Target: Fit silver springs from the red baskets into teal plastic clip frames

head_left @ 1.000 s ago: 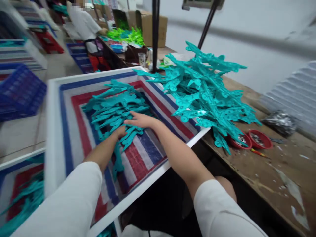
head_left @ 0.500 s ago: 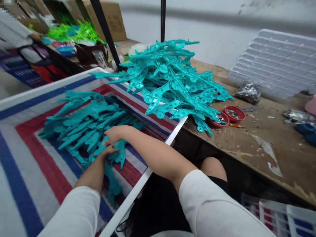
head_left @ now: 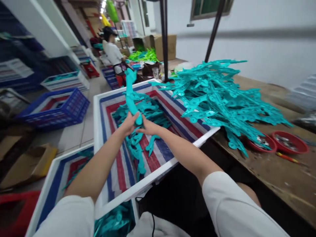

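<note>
Both my hands hold one long teal plastic piece (head_left: 130, 98) by its near end, raised above a striped-lined crate (head_left: 158, 176). My left hand (head_left: 129, 123) grips it from the left, with the fingers partly hidden. My right hand (head_left: 149, 126) closes on the same end from the right. Under my hands, many similar teal pieces (head_left: 154, 110) lie heaped in the crate. A few more teal pieces (head_left: 135, 149) are strewn on the near part of the lining.
A tall heap of teal parts (head_left: 217, 95) lies on the workbench (head_left: 278, 174), overhanging the crate's edge. Beside it sit a red bowl of metal bits (head_left: 290, 141) and a screwdriver (head_left: 287, 157). A blue basket (head_left: 56, 112) is on the floor at left. Further back stands a co-worker (head_left: 115, 52).
My hands have risen from the heap in the crate, lifting a teal piece between them. The view has turned left and up, bringing the aisle and a co-worker into sight.
</note>
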`<state>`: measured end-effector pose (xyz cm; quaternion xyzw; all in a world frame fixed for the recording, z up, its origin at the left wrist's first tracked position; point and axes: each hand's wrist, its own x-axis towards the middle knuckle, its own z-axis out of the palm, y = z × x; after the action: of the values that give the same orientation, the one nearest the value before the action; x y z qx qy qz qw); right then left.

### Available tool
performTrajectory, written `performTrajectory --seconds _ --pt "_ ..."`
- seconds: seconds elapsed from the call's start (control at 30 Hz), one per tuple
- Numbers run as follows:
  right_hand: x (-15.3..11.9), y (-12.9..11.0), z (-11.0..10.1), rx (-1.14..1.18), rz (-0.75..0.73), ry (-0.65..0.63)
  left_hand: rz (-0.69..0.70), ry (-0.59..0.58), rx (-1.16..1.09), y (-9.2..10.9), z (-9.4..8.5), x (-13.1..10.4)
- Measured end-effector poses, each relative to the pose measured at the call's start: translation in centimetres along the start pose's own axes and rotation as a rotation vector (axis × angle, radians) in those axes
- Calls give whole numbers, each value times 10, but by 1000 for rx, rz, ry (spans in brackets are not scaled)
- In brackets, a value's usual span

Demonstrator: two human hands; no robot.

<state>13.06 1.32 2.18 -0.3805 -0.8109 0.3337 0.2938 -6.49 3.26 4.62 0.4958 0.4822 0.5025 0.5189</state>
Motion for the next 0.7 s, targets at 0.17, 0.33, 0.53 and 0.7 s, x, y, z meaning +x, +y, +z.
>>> performTrajectory --seconds 0.17,0.33,0.53,0.7 --pt "-4 -14 -18 -105 30 137 134 -165 -265 19 14 -18" --pt "-10 -22 -38 -166 92 180 139 -152 -271 24 5 -15" --pt "0 -21 -42 177 263 610 116 -67 -331 12 12 -11" --pt "-2 -23 -72 652 413 498 278 306 -354 13 2 0"
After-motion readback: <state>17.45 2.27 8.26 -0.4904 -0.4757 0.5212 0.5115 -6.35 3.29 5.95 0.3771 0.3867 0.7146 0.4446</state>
